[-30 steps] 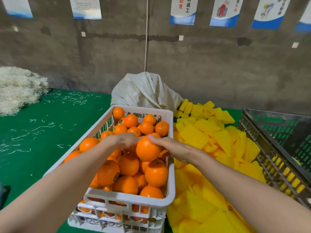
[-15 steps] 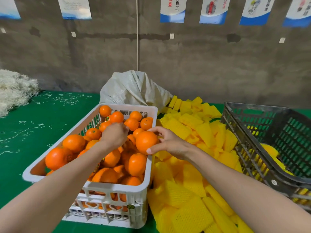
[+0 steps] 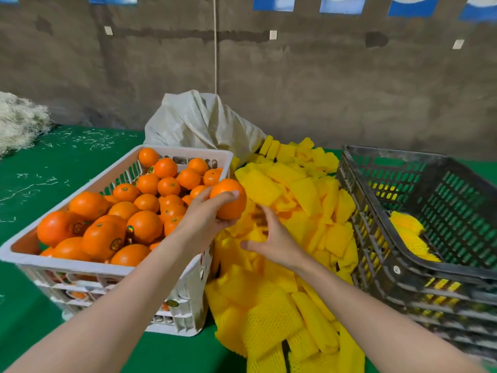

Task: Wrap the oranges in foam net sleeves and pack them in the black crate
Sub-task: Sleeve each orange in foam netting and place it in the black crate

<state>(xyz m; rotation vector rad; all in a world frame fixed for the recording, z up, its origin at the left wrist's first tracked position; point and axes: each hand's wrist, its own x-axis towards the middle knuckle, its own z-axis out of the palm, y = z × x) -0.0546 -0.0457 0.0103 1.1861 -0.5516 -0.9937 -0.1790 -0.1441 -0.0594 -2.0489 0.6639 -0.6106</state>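
Observation:
My left hand (image 3: 204, 219) grips one orange (image 3: 231, 204) just past the right rim of the white crate (image 3: 64, 265), which is full of several loose oranges (image 3: 145, 226). My right hand (image 3: 274, 238) hovers with spread fingers over the pile of yellow foam net sleeves (image 3: 271, 316) and holds nothing. The black crate (image 3: 403, 267) stands at the right, with a few sleeved oranges (image 3: 408, 232) lying inside it.
A grey woven sack (image 3: 199, 122) sits behind the white crate against the concrete wall. A heap of pale shredded fibre (image 3: 18, 119) lies at the far left on the green table cover (image 3: 53, 162), with loose strands scattered around.
The orange passed from my right hand to my left hand and moved right, beyond the white crate's rim. My right hand let go and dropped toward the sleeve pile. The view shifted right.

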